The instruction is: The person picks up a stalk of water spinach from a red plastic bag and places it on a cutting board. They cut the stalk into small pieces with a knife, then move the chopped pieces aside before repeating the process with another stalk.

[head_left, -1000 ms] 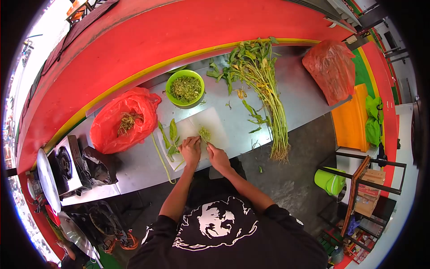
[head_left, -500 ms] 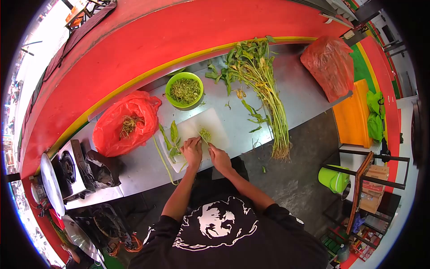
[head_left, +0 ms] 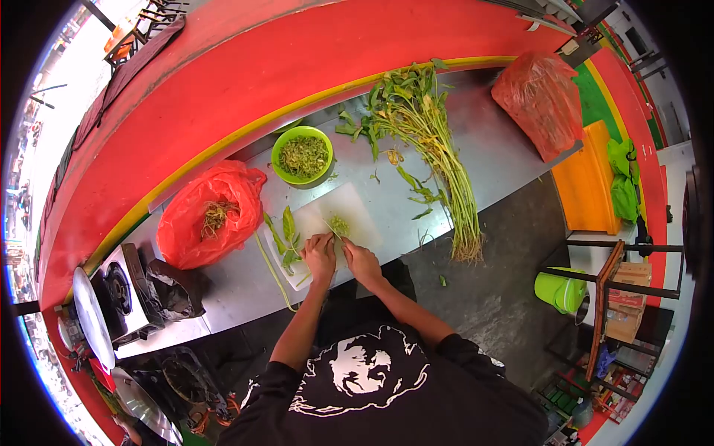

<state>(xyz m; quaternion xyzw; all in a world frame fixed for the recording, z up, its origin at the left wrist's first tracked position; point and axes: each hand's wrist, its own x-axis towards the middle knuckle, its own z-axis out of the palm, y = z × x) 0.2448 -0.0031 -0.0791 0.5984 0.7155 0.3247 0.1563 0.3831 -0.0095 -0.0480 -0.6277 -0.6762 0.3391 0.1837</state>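
Note:
On a white cutting board (head_left: 358, 211) lies a small heap of chopped green stems (head_left: 338, 224). My left hand (head_left: 319, 256) is closed around green stems at the board, with leaves (head_left: 288, 234) showing to its left. Fingers wrapped round a knife, my right hand (head_left: 362, 262) is just beside it; the thin blade (head_left: 332, 229) points up and left by the chopped pieces. Above the board stands a green bowl (head_left: 328, 165) of chopped greens. One long stem (head_left: 275, 271) hangs over the table's front edge.
A big bundle of leafy stems with roots (head_left: 454, 171) lies on the metal table (head_left: 394, 256). An open red bag (head_left: 178, 241) holds root scraps at left, near a stove (head_left: 119, 286). Another red bag (head_left: 539, 104) is at the back right. A green bucket (head_left: 559, 293) stands right.
The view has shifted slightly. Both hands stay close together at the board, with hardly any visible movement.

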